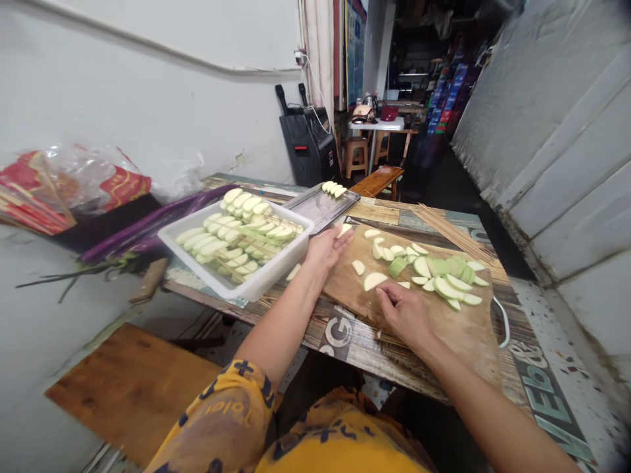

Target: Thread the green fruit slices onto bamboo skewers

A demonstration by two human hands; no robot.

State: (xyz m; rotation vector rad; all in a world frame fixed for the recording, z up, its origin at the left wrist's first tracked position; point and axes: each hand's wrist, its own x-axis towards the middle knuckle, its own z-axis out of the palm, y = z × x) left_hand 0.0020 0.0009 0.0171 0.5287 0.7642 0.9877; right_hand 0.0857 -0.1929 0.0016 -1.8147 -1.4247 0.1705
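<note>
My left hand [326, 249] is at the left edge of a wooden cutting board [355, 309]. Its fingers close around a pale vegetable slice [344, 230]. Over the front of the board, my right hand [403, 310] is curled with thumb and fingertips together; whatever they may pinch is hidden. Just beyond those fingertips lies a half-round slice [374, 281]. Many green-skinned, white-fleshed slices [446, 269] are spread across the board. Left of my left hand, a white plastic tub [224, 289] holds rows of slices on thin sticks.
A clear lid [318, 207] with a few slices stands behind the tub. Thin wooden skewers [453, 230] lie along the table's right side. Purple eggplants [148, 223] and plastic bags [89, 177] are at left. A black speaker [308, 148] stands by the wall.
</note>
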